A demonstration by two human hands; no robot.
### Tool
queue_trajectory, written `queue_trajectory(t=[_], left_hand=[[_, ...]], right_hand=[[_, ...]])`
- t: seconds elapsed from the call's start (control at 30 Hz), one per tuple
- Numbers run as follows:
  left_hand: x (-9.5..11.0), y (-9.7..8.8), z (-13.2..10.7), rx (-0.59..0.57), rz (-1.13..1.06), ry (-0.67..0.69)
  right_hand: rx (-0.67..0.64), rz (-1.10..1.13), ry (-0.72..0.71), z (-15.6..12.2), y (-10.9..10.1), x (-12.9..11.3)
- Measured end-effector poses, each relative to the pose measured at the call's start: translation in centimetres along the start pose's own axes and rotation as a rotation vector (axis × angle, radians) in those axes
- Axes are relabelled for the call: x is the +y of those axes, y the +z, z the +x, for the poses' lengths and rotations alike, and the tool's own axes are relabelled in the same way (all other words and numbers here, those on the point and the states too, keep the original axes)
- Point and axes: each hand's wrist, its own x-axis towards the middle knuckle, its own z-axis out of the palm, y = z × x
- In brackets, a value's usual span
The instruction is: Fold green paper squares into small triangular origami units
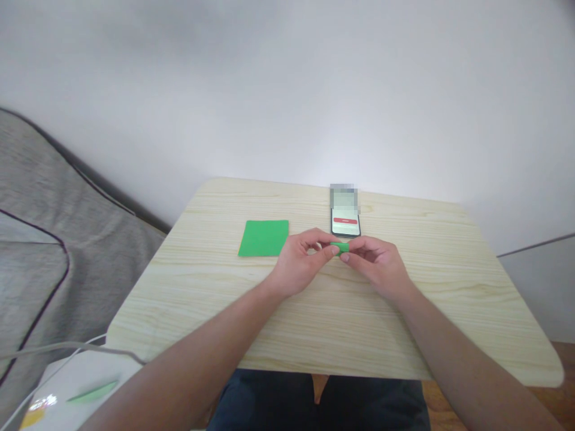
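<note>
Between the fingertips of both hands is a small, narrow piece of folded green paper (340,246). My left hand (305,257) pinches its left end with thumb and fingers. At the right end, my right hand (376,260) grips it the same way. The fingers cover part of the piece, so its folds cannot be fully made out. A flat green square of paper (263,237) lies just left of my left hand. Beyond the fingertips lies a phone (345,212) with its screen lit and a red bar near the bottom; its upper part is pixelated.
The pale wood-grain table (202,317) meets a white wall (287,90) at the back. Grey fabric (103,257) stands at the left. Lower left, a white surface (58,377) carries a cable (90,346) and a light green item (94,392).
</note>
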Motion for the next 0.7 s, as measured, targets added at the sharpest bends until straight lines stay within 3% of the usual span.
queue_trajectory(t=[0.23,0.4,0.7], left_hand=[[-0.08,-0.02,0.03,-0.015,-0.013,0.004],[-0.07,-0.01,-0.02,-0.015,0.01,0.018],[-0.31,0.06,-0.09,-0.017,-0.034,-0.001]], right_hand=[[0.02,0.019,0.012,0.07,0.1,0.47],[0.008,-0.112,0.025,-0.12,-0.02,0.38],[0.015,-0.148,0.009,-0.23,-0.21,-0.21]])
